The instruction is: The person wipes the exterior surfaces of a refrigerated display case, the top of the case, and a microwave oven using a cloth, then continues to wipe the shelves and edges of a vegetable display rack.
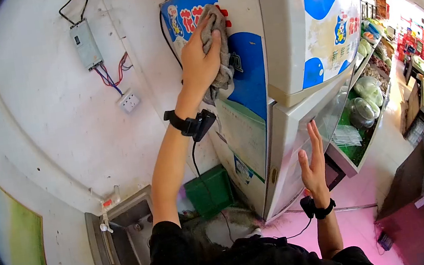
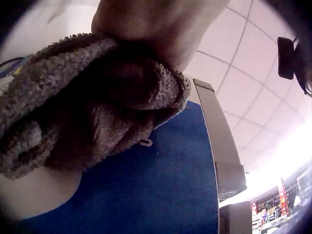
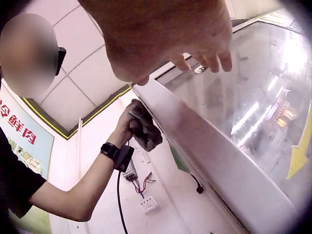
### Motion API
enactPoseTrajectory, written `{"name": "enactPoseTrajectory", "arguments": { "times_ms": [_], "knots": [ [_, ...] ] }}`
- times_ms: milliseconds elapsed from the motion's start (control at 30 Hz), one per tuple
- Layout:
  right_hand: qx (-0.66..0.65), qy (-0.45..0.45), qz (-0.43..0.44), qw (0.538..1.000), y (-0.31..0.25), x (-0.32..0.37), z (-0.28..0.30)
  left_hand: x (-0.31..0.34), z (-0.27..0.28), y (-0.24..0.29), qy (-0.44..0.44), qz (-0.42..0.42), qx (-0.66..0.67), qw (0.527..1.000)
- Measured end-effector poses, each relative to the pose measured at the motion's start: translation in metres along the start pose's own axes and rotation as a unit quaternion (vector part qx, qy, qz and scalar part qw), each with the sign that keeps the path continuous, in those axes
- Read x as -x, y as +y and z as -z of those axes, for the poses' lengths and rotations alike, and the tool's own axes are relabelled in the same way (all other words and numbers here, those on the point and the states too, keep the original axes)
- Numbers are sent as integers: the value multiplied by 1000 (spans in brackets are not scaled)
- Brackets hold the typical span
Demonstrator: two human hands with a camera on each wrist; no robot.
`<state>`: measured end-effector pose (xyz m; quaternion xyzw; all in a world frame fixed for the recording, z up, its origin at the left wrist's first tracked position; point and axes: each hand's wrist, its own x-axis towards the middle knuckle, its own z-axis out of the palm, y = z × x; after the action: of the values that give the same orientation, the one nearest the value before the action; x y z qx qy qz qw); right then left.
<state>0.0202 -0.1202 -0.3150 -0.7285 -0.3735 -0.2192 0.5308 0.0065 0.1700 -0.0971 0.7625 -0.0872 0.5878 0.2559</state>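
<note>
High on the side panel (image 1: 249, 68) of a white display fridge, my left hand (image 1: 200, 64) grips a crumpled grey cloth (image 1: 221, 59) and holds it against the printed stickers. Thick folds of the cloth (image 2: 63, 97) fill much of the left wrist view, over a blue sticker (image 2: 165, 170). My right hand (image 1: 313, 170) is raised beside the fridge's front door (image 1: 290, 138), its fingers straight and nothing in them. In the right wrist view that hand (image 3: 170, 39) overlaps the top of the glass door (image 3: 214, 97).
A metal sink (image 1: 130, 240) and a green crate (image 1: 209, 192) sit low at the left. On the wall are a grey electrical box (image 1: 87, 44) with loose wires and a socket (image 1: 128, 100). Vegetable shelves (image 1: 354, 151) stand to the right, near a brown cabinet (image 1: 414, 207).
</note>
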Motion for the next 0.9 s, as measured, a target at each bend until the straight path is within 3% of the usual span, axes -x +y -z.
{"name": "enactPoseTrajectory", "arguments": {
  "times_ms": [367, 700, 767, 833, 900],
  "knots": [
    [-21, -2, -4, 1000, 2, 8, -12, 3, -3, 0, 13, -22, -24, 999],
    [120, -17, 21, 992, 15, 13, -32, -2, 7, 13, -45, 9, -9, 999],
    [118, -6, 18, 993, 13, 13, -36, -8, 7, 26, 8, -14, -4, 1000],
    [118, 3, 16, 993, 12, 12, -40, -22, 4, 43, 8, -29, 30, 999],
    [116, 2, 21, 993, 12, 13, -42, -32, -10, 51, 52, -169, -5, 984]
  ]
}}
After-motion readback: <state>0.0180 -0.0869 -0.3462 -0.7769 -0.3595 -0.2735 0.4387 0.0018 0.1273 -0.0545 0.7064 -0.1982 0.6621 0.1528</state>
